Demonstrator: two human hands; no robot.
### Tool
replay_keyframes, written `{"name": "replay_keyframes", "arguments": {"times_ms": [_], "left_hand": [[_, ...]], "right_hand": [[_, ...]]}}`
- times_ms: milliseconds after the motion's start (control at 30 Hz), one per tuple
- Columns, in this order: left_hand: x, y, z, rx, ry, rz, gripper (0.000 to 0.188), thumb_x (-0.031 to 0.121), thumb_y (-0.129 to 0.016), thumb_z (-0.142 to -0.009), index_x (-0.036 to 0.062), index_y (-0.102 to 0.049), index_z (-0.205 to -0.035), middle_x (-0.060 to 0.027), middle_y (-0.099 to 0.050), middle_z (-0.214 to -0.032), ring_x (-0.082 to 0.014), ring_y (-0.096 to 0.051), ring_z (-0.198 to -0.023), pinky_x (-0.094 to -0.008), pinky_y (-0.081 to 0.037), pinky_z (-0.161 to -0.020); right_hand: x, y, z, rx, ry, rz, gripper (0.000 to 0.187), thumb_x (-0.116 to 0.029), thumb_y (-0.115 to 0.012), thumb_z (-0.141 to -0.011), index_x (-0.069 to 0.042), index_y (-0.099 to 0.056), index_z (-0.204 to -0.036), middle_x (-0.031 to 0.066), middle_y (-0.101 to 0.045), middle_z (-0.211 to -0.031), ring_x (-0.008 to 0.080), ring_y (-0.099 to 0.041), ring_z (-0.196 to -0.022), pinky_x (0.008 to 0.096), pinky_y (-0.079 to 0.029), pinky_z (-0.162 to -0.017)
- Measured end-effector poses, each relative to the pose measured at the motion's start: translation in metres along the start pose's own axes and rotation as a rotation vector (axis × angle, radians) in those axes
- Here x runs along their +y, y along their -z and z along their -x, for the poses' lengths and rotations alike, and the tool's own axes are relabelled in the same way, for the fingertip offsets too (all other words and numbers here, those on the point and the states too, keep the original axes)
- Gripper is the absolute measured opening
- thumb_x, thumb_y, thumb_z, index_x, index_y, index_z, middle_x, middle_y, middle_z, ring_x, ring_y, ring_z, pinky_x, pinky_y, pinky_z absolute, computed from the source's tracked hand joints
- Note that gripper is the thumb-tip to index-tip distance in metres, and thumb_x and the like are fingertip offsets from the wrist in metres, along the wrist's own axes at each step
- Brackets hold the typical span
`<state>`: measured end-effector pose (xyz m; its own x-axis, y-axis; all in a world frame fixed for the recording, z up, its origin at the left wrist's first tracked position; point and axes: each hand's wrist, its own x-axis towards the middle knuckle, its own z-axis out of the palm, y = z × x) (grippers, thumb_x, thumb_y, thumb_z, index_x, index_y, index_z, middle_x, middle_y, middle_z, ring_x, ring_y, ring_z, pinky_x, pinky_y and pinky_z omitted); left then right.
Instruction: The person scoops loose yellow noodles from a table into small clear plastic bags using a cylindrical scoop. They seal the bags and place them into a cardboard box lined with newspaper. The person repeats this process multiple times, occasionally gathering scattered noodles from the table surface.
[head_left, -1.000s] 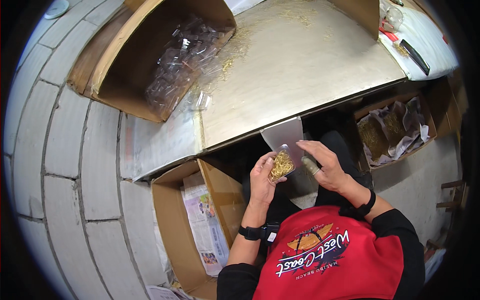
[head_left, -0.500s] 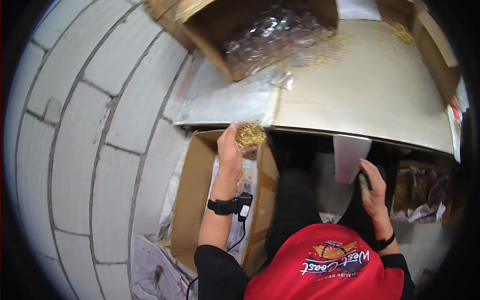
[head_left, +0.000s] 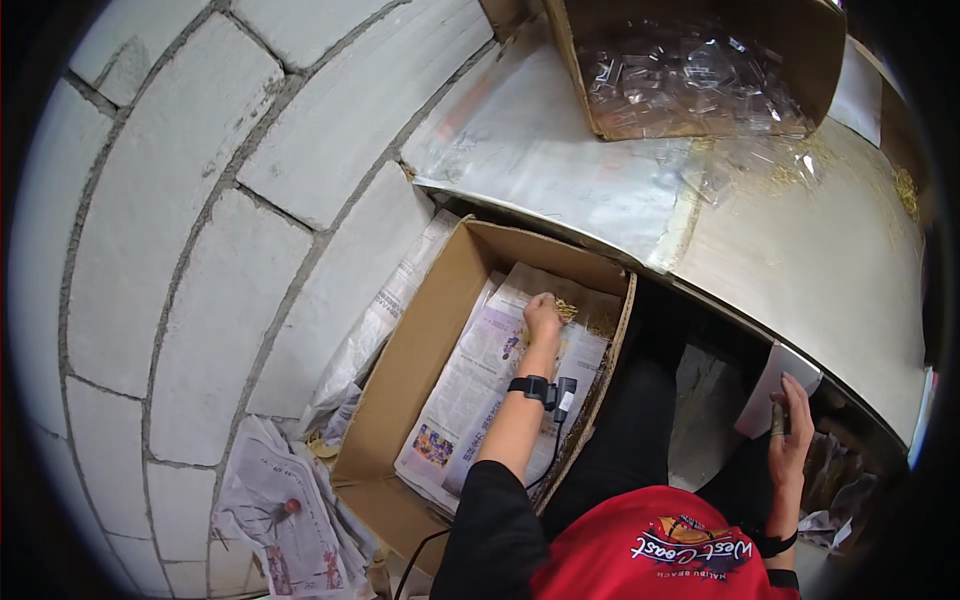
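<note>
My left hand (head_left: pixel 543 318) reaches down into an open cardboard box (head_left: pixel 390 395) lined with newspaper (head_left: pixel 470 400). Its fingers are curled around a clump of small gold-coloured metal pieces (head_left: pixel 567 309), too fine to make out singly. More gold bits lie against the box's right inner side. Below the table edge at right, my right hand (head_left: pixel 792 430) has its fingers stretched out, fingertips by a pale flat panel (head_left: pixel 768 392). Something greyish shows at its thumb; I cannot tell what.
On the metal-topped table (head_left: pixel 800 260), a cardboard box (head_left: pixel 592 105) holds clear plastic pieces (head_left: pixel 690 80). Gold bits (head_left: pixel 785 175) are strewn nearby. A block wall (head_left: pixel 190 300) rises at left. Crumpled newspaper (head_left: pixel 270 510) lies at lower left, another filled box (head_left: pixel 835 480) at lower right.
My left hand has moved from above the box's far edge down into it with the gold clump. The view has swung left. My right hand remains by the panel.
</note>
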<state>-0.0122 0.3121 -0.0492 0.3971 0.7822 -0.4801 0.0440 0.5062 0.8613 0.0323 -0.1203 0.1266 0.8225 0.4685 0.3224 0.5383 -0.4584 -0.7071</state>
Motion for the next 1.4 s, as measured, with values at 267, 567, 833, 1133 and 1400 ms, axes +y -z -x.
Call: {"name": "replay_keyframes", "arguments": {"times_ms": [267, 567, 833, 1133, 1400], "left_hand": [[-0.043, -0.002, -0.009, 0.000, -0.556, -0.973, 0.036, 0.022, -0.062, -0.084, -0.0021, -0.060, -0.111, -0.0236, -0.062, -0.105, -0.0377, -0.058, -0.098, -0.0418, -0.047, -0.085], [0.037, 0.058, -0.001, -0.012, -0.646, -0.757, 0.023, 0.005, -0.055, -0.086, -0.0051, -0.061, -0.107, -0.0158, -0.063, -0.098, -0.0238, -0.060, -0.088, -0.0328, -0.050, -0.076], [0.126, 0.068, 0.028, 0.167, -0.656, -0.550, 0.022, 0.000, -0.055, -0.085, -0.0031, -0.063, -0.105, -0.0150, -0.063, -0.098, -0.0233, -0.060, -0.084, -0.0327, -0.053, -0.072], [0.182, -0.195, 0.129, -0.575, -0.870, -0.835, 0.020, -0.005, -0.051, -0.083, -0.0050, -0.063, -0.099, -0.0124, -0.062, -0.099, -0.0196, -0.059, -0.095, -0.0289, -0.048, -0.081], [0.125, -0.314, 0.184, -1.099, -1.125, -0.927, 0.040, 0.007, -0.063, -0.081, 0.0027, -0.053, -0.120, -0.0154, -0.053, -0.124, -0.0273, -0.053, -0.112, -0.0332, -0.048, -0.087]], "right_hand": [[-0.007, 0.019, -0.016, -0.084, 0.089, 0.236, 0.049, 0.009, -0.054, -0.067, -0.002, -0.056, -0.115, 0.0181, -0.057, -0.119, 0.0330, -0.059, -0.107, 0.0359, -0.050, -0.088], [0.183, 0.200, -0.172, 0.232, -0.308, 0.608, 0.041, -0.027, -0.056, -0.088, -0.005, -0.054, -0.122, 0.0205, -0.055, -0.122, 0.0377, -0.053, -0.111, 0.0415, -0.042, -0.096], [0.367, 0.222, -0.374, 0.159, -1.043, 0.666, 0.069, -0.058, -0.038, -0.089, -0.015, -0.029, -0.143, 0.0199, -0.039, -0.139, 0.0442, -0.037, -0.127, 0.0560, -0.031, -0.102], [0.182, 0.098, -0.364, -0.508, -0.539, 0.801, 0.071, -0.066, -0.030, -0.088, -0.030, -0.015, -0.148, 0.0153, -0.012, -0.153, 0.0574, -0.015, -0.131, 0.0670, -0.027, -0.101], [0.136, 0.087, -0.209, -0.518, -0.125, 0.797, 0.063, -0.053, -0.029, -0.094, -0.023, -0.016, -0.148, 0.0158, -0.014, -0.153, 0.0484, -0.013, -0.137, 0.0641, -0.020, -0.105]]}}
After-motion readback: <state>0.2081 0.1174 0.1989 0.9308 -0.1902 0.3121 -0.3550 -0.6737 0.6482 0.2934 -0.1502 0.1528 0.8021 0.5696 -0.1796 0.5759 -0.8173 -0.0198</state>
